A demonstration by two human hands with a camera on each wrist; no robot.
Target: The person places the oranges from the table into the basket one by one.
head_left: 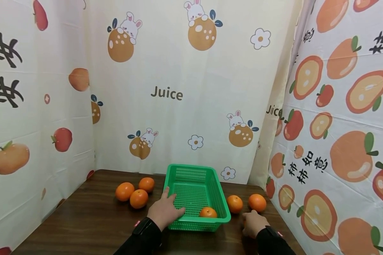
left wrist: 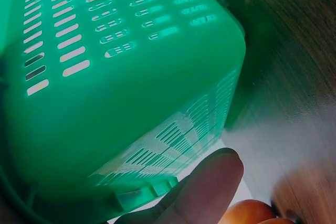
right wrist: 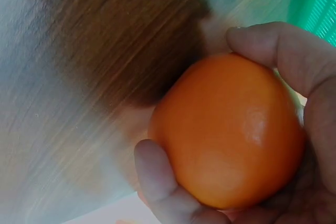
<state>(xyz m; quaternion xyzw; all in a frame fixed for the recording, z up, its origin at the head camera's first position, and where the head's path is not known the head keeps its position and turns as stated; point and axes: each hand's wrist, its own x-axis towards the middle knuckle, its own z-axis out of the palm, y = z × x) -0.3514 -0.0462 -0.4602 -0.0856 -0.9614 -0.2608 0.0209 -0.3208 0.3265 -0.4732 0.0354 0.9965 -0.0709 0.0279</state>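
My right hand (head_left: 254, 224) grips an orange (right wrist: 228, 132) just above the table, right of the green plastic basket (head_left: 224, 198). Thumb and fingers curl round its sides in the right wrist view; in the head view the hand hides most of it. Spread and fairly straight, the fingers of my left hand (head_left: 166, 211) lie at the basket's left rim. One left fingertip (left wrist: 215, 179) shows beside the basket wall in the left wrist view. Inside the basket, near its front right corner, sits one orange (head_left: 208, 212).
Three oranges (head_left: 138, 198) cluster on the dark wooden table (head_left: 83, 219) left of the basket. Two more, a nearer orange (head_left: 234, 204) and a farther orange (head_left: 257, 202), lie to its right. Printed curtains (head_left: 178, 124) enclose the table at the back and sides.
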